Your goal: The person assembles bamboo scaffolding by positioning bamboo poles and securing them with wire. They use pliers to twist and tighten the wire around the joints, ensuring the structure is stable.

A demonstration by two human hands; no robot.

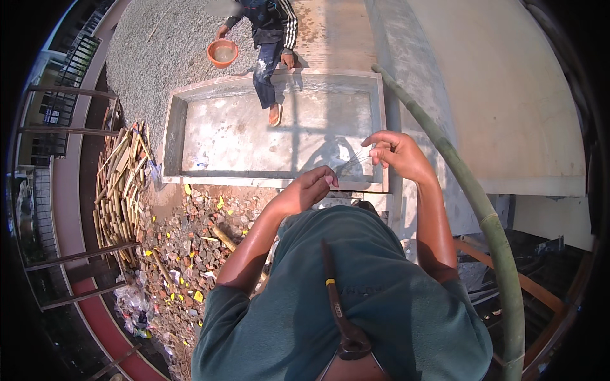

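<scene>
A few thin dark wires (348, 169) stretch between my hands, over the near right part of a shallow concrete basin. My left hand (311, 189) is closed round their lower end. Higher and to the right, my right hand (401, 156) has its fingers curled and its index finger and thumb at the wires' other end; the exact grip is too fine to make out. A pair of long-handled pincers (337, 305) hangs from my shirt collar, jaws at the neckline.
A person (267, 38) sits on the far rim of the concrete basin (222, 155), one foot inside, holding an orange bucket (222, 53). A long bamboo pole (470, 181) slants along my right. Cut bamboo (121, 184), rubble (190, 254) and gravel (159, 51) lie left.
</scene>
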